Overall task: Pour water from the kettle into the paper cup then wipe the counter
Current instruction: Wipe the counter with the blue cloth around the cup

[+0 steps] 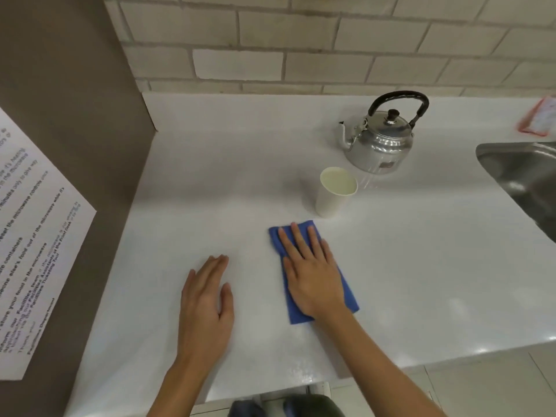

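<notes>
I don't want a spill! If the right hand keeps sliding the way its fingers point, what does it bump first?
Probably the paper cup. The right hand lies flat on the blue cloth, fingers pointing toward it.

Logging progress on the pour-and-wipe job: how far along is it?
Pouring looks done: the kettle stands upright, the paper cup beside it. Wiping is in hand: the right hand presses a blue cloth flat. The counter elsewhere remains.

counter: kettle, cup, cloth
</notes>
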`<state>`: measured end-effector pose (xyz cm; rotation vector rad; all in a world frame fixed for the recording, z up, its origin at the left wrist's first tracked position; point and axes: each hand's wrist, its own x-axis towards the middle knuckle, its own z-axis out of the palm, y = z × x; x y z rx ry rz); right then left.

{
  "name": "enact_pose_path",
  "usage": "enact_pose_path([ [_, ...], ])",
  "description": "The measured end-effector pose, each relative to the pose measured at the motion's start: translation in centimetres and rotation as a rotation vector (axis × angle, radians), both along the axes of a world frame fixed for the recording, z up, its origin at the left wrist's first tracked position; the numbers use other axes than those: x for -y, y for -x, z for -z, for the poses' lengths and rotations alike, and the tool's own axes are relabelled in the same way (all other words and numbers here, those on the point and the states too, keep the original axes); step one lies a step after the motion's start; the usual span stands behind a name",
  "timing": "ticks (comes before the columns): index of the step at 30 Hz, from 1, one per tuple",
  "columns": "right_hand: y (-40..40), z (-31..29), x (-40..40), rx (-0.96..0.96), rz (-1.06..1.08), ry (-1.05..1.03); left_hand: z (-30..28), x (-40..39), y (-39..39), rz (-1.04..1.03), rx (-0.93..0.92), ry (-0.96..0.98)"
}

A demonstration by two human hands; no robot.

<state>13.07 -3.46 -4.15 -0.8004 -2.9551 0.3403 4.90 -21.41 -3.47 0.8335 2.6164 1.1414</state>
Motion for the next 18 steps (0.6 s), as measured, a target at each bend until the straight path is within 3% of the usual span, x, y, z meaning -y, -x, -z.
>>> enact_pose_path([
  [4,-7.0,1.4,4.5,-0.004,-0.288,0.045,0.3,-1.7,-1.3,0.040,0.055,-0.035],
  [7,-11.8,0.8,-1.8,-0.019,-0.170,-0.017,0.3,-2.3,-2.0,0.065,0.067,-0.046],
  [11,-8.4,-0.4,-6.1,0.053,0.157,-0.044,0.5,-3.0,-2.6,0.090,0.010,0.014],
  [15,-11.9,1.2,-0.5,0.020,-0.139,-0.005,0.4,-3.4,-2.6,0.067,0.003,0.022],
  [18,-16.3,0.8,-6.1,0.018,-0.012,-0.031,0.5,-3.4,-2.5,0.059,0.011,0.021],
])
